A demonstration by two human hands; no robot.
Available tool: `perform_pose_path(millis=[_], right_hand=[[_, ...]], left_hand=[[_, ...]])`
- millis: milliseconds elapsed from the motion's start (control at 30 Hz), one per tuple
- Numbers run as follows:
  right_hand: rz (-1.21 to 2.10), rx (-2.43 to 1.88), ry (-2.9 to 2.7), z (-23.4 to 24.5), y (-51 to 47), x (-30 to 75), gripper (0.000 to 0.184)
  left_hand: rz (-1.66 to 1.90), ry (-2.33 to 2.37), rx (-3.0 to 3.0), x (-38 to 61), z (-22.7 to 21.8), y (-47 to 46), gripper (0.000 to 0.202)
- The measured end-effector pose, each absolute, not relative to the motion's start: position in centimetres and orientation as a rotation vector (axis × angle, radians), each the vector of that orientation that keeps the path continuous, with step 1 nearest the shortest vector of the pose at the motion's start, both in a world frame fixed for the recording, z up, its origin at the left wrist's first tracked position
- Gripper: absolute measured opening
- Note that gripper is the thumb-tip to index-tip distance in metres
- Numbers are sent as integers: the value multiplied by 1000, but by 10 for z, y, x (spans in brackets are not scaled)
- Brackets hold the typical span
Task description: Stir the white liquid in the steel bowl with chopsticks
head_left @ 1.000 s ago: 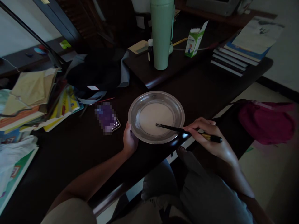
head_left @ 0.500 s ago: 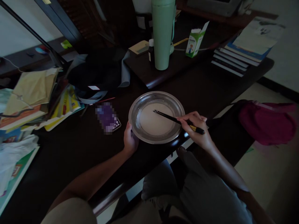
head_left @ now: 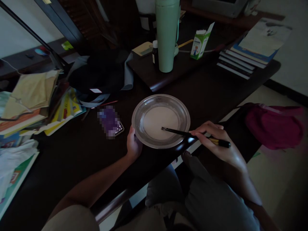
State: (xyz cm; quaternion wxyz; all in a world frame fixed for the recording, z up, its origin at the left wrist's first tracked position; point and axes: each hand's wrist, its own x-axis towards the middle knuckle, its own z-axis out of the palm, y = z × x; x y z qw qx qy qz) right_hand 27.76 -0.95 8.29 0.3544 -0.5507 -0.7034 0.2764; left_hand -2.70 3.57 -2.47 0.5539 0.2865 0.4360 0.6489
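Note:
A round metal basin [head_left: 184,110] with a pale, milky liquid [head_left: 156,120] in it is at the table's near edge. My left hand [head_left: 134,144] grips its left side, thumb against the outer wall near the rim and fingers mostly hidden beneath. My right hand [head_left: 214,139], closed, holds black chopsticks [head_left: 179,131] with gold bands near their thick ends. They slant over the basin's right rim, and their thin tips are at the liquid, right of its middle. Whether the tips dip below the surface I cannot tell.
Left of the basin lies a phone [head_left: 119,129], partly blurred out. A black bag [head_left: 98,73] and piled books [head_left: 31,89] lie farther left. Behind stand a green tumbler [head_left: 166,38], a small dark bottle [head_left: 155,56] and a green-white box [head_left: 199,45]. Stacked books [head_left: 250,54] sit at right.
My right hand has moved right and slightly toward me, drawing the chopstick tips from mid-liquid toward the near side. My left hand and the basin stay nearly in place.

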Motion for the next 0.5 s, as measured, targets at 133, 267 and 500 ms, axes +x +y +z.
perform_pose_path(millis=[133,267,500], right_hand=[[753,-1417,-1781,74,-3,265,27],[708,-1441,-1785,61,7,255,29],[624,-1453,-1758,46,19,245,26]], left_hand=[[1531,1038,652,-27,-24,35,38],[1531,1049,664,-26,-23,34,39],[1525,1054,657,-24,-21,31,41]])
